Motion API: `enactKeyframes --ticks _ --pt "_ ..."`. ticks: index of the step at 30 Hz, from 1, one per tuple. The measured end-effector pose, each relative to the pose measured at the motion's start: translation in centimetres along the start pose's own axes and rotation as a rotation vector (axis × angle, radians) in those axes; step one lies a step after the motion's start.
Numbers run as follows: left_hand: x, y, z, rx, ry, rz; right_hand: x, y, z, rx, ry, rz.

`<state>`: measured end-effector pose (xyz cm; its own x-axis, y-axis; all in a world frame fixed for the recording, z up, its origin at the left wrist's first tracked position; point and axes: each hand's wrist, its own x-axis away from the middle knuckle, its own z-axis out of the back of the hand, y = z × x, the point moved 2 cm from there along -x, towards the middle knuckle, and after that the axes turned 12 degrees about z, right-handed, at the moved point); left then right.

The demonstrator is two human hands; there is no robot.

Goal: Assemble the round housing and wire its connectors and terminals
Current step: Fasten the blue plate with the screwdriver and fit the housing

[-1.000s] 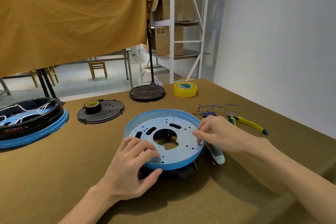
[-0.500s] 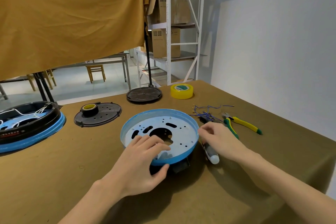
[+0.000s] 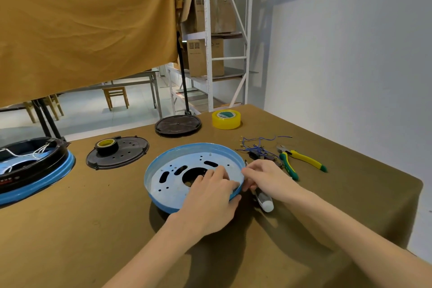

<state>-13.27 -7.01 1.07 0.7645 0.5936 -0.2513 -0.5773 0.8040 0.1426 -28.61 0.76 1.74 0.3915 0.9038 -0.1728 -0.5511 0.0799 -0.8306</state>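
Note:
The blue round housing plate [image 3: 177, 184], with slots and a centre hole, sits tilted at the middle of the table. My left hand [image 3: 210, 201] grips its near right edge, fingers on the inner face and thumb under the rim. My right hand [image 3: 266, 177] is at the right rim, with curled index finger and thumb pinching the edge. A screwdriver [image 3: 265, 203] with a white handle end lies on the table under that hand. Loose blue wires with terminals [image 3: 257, 146] lie just beyond it.
Yellow-green pliers [image 3: 301, 161] lie right of the wires. A yellow tape roll [image 3: 226, 119] and a black disc [image 3: 178, 125] sit at the far edge. A black cover carrying a dark tape roll [image 3: 117, 152] and a wired black-and-blue housing [image 3: 30, 168] stand to the left.
My left hand slid along the plate's near edge to its right side. My right hand left the rim, hovered over the screwdriver, then came back to the rim.

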Motion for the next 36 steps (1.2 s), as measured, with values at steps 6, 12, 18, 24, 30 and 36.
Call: enactKeyframes --ticks 6,12,18,24,30,36 --pt "-0.7 -1.4 3.5 0.180 0.032 0.031 -0.1 -0.1 -0.2 -0.054 0.168 0.053" --pt "0.0 -3.8 9.1 0.804 0.133 0.201 -0.5 -4.1 -1.3 -0.394 0.059 0.185" --pt "2.3 -6.2 10.7 1.540 0.012 0.480 -0.5 -8.8 -1.4 -0.367 -0.022 0.455" --pt "3.6 -7.9 8.7 1.858 -0.182 0.552 -0.1 -7.8 -1.8 -0.254 0.058 0.506" --pt "2.9 -10.2 5.7 2.124 -0.180 0.591 -0.6 -2.4 -0.2 0.042 0.308 0.325" --pt "4.0 -13.0 2.8 2.178 -0.369 0.810 -1.3 0.9 -0.2 0.201 0.146 0.204"
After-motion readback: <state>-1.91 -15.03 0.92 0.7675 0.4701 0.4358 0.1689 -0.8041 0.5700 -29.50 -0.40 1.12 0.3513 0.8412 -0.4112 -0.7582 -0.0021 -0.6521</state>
